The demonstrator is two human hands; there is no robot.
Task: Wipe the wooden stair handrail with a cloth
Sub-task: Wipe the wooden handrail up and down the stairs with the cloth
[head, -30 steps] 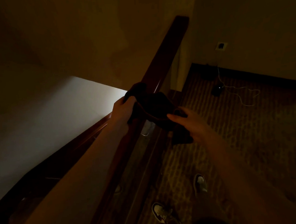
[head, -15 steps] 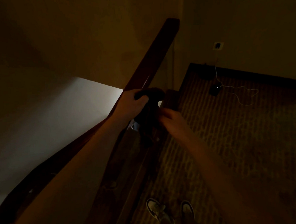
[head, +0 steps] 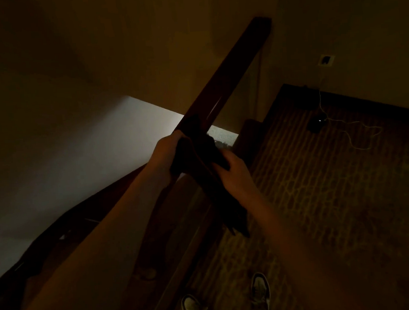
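We saw the wooden handrail (head: 230,76) run lengthwise from lower left up to upper right, ending by the wall. Our left hand (head: 166,154) gripped the dark cloth (head: 198,152) draped over the rail, while our right hand (head: 234,174) pinched its hanging end. We could read no writing in the dim light.

Dark reddish-brown wooden handrail (head: 230,81). Near-black cloth (head: 198,155) draped on it. Carpeted floor (head: 333,195): brown, pale lattice pattern. Walls dim yellow-tan. White wall socket plate (head: 398,56), white cable (head: 355,136). Pale sneakers (head: 261,292), dark markings.
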